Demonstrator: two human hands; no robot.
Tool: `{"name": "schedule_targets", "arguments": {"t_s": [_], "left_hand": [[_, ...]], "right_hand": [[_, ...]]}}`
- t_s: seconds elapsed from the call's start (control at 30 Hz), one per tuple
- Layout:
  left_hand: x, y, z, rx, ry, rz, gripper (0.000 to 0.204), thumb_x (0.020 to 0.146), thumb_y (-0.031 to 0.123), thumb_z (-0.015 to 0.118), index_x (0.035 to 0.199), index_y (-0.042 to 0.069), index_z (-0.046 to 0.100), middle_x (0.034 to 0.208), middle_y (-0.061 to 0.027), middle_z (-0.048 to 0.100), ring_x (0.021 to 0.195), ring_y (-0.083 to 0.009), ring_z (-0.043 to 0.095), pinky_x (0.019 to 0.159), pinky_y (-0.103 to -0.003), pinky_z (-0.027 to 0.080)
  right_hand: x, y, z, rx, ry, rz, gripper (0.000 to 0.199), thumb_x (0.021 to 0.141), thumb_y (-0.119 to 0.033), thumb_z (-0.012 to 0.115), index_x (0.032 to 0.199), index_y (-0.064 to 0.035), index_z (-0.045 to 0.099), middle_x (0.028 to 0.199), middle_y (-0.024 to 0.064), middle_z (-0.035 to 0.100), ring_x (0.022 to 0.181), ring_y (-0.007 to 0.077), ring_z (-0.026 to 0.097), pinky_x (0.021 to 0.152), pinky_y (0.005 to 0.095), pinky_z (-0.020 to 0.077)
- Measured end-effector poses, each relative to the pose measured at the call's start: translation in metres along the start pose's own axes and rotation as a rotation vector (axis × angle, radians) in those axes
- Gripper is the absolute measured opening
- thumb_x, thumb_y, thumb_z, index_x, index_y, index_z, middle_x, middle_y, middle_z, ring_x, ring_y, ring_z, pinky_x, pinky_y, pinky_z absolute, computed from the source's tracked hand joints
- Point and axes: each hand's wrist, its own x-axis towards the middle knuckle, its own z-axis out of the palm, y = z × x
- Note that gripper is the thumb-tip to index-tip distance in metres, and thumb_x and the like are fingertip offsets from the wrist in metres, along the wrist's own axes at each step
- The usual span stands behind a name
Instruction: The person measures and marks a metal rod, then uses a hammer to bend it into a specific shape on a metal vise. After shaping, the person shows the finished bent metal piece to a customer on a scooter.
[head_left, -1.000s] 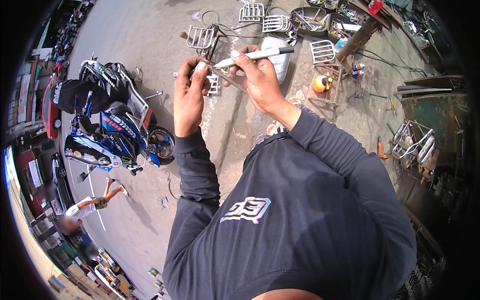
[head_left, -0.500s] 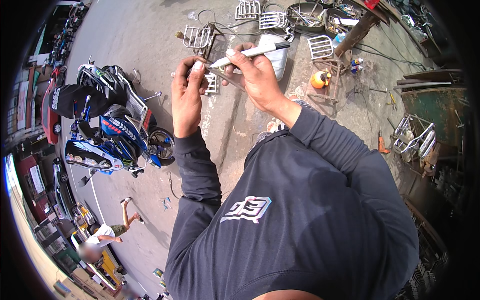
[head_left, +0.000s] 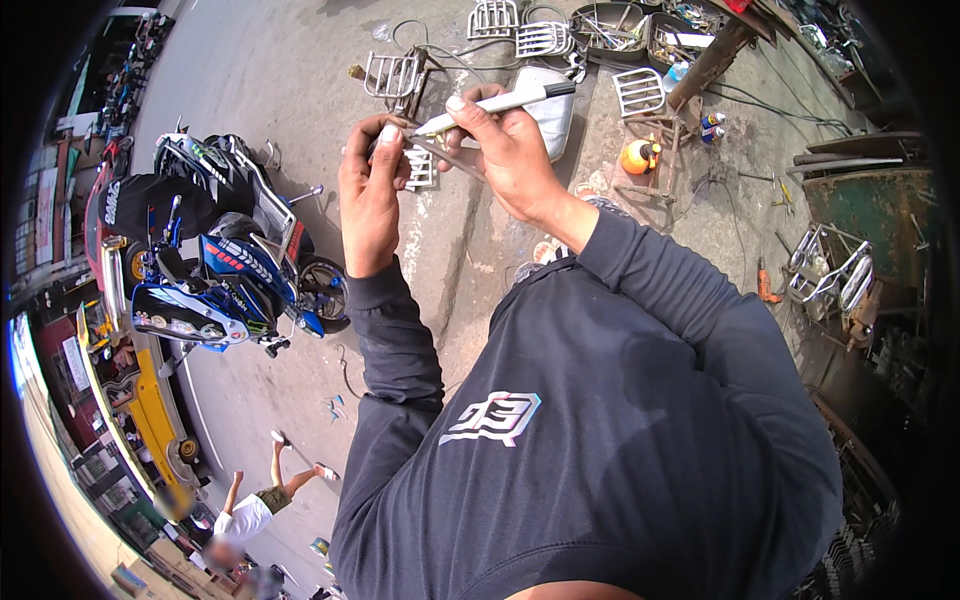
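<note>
Gripping a marker [head_left: 500, 103] and a thin strip [head_left: 455, 158], upper centre

On my feed, the right hand [head_left: 515, 160] has its grip closed around the marker, smooth and white with a black end, its tip just beside the left hand [head_left: 372, 190]. That one's grip is pinched on the thin strip, straight and dull, slanting toward the right palm; I cannot tell its material. Along the frame's top, racks [head_left: 546, 40] of bent silver tubing lie on grey pavement [head_left: 300, 90].
</note>
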Motion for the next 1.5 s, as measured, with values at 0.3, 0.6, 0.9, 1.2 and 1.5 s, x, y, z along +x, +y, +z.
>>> {"name": "schedule_targets", "arguments": {"t_s": [0.3,0.6,0.9,1.2,1.5], "left_hand": [[-0.0009,-0.0015,0.0008,-0.007,0.007,0.002,0.02,0.108,0.017,0.054,0.117,0.001,0.061,0.086,0.0027,0.053,0.071,-0.0047,0.041,0.063,-0.022,0.033],[-0.0014,-0.0019,-0.0008,-0.007,-0.002,-0.014,0.02,0.108,0.017,0.053,0.117,0.001,0.061,0.087,0.0022,0.054,0.071,-0.005,0.04,0.063,-0.022,0.033],[-0.0011,-0.003,-0.003,-0.012,-0.009,-0.001,0.02,0.108,0.017,0.054,0.117,0.0,0.061,0.086,0.0022,0.053,0.071,-0.0052,0.04,0.062,-0.022,0.033],[-0.0015,-0.0034,-0.0032,-0.008,-0.004,0.008,0.019,0.109,0.018,0.053,0.115,0.001,0.061,0.086,0.0024,0.053,0.07,-0.0054,0.04,0.062,-0.022,0.033],[-0.0029,-0.0023,-0.0032,-0.009,-0.005,0.001,0.02,0.109,0.018,0.053,0.115,0.001,0.061,0.085,0.0026,0.052,0.07,-0.0054,0.04,0.063,-0.022,0.033]], "right_hand": [[-0.0013,-0.0011,0.0002,-0.036,-0.023,-0.003,0.022,0.102,-0.026,0.069,0.104,-0.0087,0.057,0.081,0.0025,0.063,0.067,0.0085,0.064,0.061,0.0237,0.0547],[-0.0001,-0.0007,-0.0059,-0.002,-0.039,0.078,0.017,0.104,-0.024,0.065,0.107,-0.0086,0.058,0.093,0.0019,0.061,0.086,0.0101,0.062,0.073,0.0354,0.0623],[-0.0008,0.0,-0.0001,-0.002,-0.011,0.031,0.021,0.102,-0.026,0.069,0.101,-0.0069,0.06,0.08,0.004,0.064,0.066,0.0101,0.063,0.061,0.0254,0.0576],[0.0002,0.0032,0.002,0.029,0.053,0.018,0.021,0.102,-0.026,0.069,0.102,-0.0068,0.059,0.081,0.0039,0.064,0.067,0.0105,0.064,0.057,0.0268,0.0586],[-0.002,0.0004,-0.0018,-0.04,-0.015,0.021,0.021,0.102,-0.025,0.069,0.104,-0.007,0.059,0.085,0.0033,0.063,0.072,0.0101,0.063,0.063,0.0299,0.0603]]}}
